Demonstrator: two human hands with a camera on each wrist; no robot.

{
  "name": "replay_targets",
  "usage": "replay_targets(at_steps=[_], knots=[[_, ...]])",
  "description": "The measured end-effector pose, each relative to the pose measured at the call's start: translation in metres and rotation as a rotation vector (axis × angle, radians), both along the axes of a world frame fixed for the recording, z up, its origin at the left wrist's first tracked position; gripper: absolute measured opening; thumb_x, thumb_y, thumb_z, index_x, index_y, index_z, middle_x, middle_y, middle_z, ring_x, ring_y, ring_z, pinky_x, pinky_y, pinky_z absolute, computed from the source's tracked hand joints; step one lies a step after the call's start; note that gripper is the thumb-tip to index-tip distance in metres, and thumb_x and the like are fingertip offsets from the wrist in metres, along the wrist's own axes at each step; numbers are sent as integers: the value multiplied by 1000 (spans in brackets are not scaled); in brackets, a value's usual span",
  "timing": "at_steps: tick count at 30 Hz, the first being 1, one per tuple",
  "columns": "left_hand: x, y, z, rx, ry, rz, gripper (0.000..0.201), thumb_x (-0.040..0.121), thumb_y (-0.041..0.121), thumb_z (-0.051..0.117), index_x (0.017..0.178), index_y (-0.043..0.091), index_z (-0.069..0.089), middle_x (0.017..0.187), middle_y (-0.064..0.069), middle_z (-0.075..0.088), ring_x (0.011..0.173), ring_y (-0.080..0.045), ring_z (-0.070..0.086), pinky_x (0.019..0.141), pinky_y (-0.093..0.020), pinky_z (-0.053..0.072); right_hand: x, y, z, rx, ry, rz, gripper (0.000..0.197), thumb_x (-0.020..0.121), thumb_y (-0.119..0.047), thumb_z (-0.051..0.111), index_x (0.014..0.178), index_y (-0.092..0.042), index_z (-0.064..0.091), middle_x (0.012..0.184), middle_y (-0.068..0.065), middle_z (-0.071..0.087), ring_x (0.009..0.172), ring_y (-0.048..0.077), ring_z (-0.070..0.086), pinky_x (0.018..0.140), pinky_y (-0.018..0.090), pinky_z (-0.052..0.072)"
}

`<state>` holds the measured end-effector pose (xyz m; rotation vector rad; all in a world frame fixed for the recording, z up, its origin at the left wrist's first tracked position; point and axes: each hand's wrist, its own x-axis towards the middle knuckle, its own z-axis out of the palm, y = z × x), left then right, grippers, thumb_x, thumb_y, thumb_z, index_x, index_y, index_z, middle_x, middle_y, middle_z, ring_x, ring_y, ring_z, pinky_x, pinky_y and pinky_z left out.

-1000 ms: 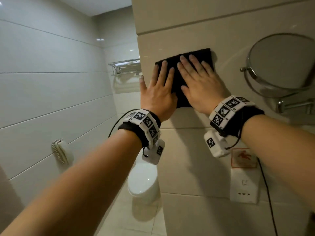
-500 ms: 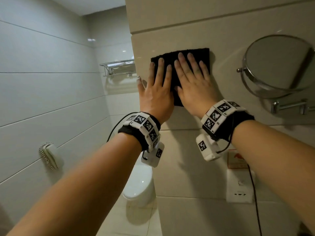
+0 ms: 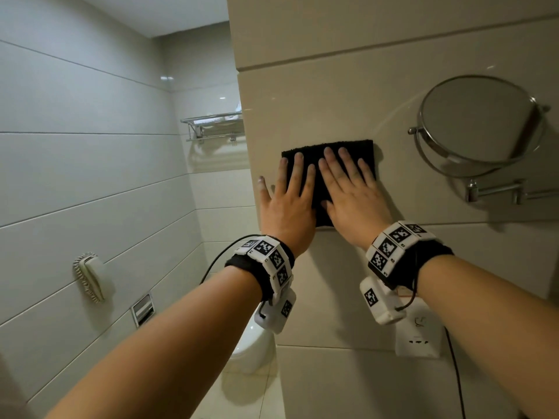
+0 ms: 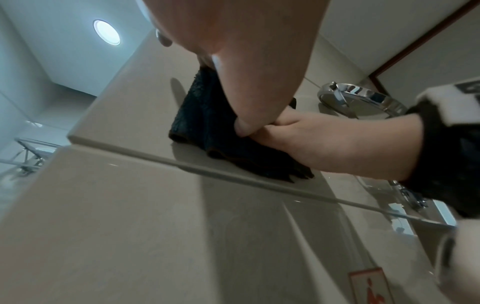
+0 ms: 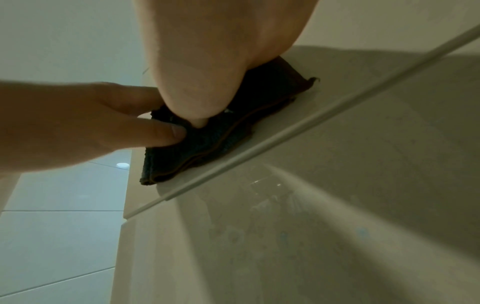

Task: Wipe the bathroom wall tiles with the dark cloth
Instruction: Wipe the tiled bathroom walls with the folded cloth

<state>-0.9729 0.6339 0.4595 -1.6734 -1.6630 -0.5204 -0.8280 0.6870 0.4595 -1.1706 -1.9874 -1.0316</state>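
Observation:
A folded dark cloth [image 3: 314, 150] lies flat against a beige wall tile [image 3: 317, 95], its lower edge close to the grout line. My left hand [image 3: 289, 201] presses on the cloth's left half with straight fingers; its thumb reaches past the cloth toward the wall corner. Beside it, my right hand [image 3: 352, 195] presses flat on the right half. The left wrist view shows the cloth [image 4: 207, 123] under my left hand [image 4: 246, 61], with the right hand [image 4: 324, 139] alongside. In the right wrist view, the cloth [image 5: 207, 148] sits beneath my right hand [image 5: 207, 72] and left hand [image 5: 91, 119].
A round chrome mirror [image 3: 478, 119] on a swing arm juts out to the right of the cloth. Below are a wall socket [image 3: 419, 337] and a hanging cable. Past the wall corner on the left are a toilet [image 3: 251, 346], a towel rack [image 3: 211, 125] and a wall phone [image 3: 89, 276].
Both hands have slid the cloth down the tile, from near the upper grout line to the lower one. The hands stay flat and side by side.

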Motion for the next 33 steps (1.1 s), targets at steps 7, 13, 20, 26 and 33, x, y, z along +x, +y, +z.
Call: replay_targets(at_steps=[7, 13, 20, 26, 33], knots=[[7, 0, 8, 0, -25, -14, 72, 102, 48, 31, 159, 18, 0, 166, -5, -12, 152, -27, -15, 120, -61, -4, 5, 2, 4, -24, 34, 39, 81, 97, -45, 43, 154, -18, -6, 163, 2, -14, 150, 19, -14, 123, 43, -2], [6, 16, 56, 93, 3, -43, 64, 103, 43, 26, 159, 21, 5, 167, -3, -7, 153, -25, -10, 119, -62, 2, 0, 9, 56, 17, 219, 154, 68, 99, -40, 41, 156, -16, 14, 165, 3, -6, 151, 18, -9, 123, 43, 0], [-7, 26, 113, 182, 6, -74, 60, 104, 45, 19, 159, 26, 3, 167, 3, -9, 153, -18, -12, 119, -62, -4, -17, 21, 110, 146, 254, 76, 65, 99, -39, 35, 156, -16, 12, 165, 4, -2, 151, 21, -4, 122, 45, 3], [-40, 22, 133, 210, 0, -72, 61, 104, 45, 20, 159, 26, 1, 167, 4, -10, 153, -17, -12, 119, -62, -4, -46, 18, 138, 202, 171, 27, 65, 101, -44, 28, 157, -18, 6, 165, 5, -3, 151, 24, -3, 122, 46, 5], [-78, 20, 127, 276, -54, -46, 62, 104, 45, 19, 160, 22, 4, 167, 1, -6, 154, -19, -7, 120, -61, -2, -87, 14, 146, 220, 109, 50, 65, 101, -44, 28, 157, -20, 7, 165, 3, -4, 151, 24, -3, 122, 45, 3]])
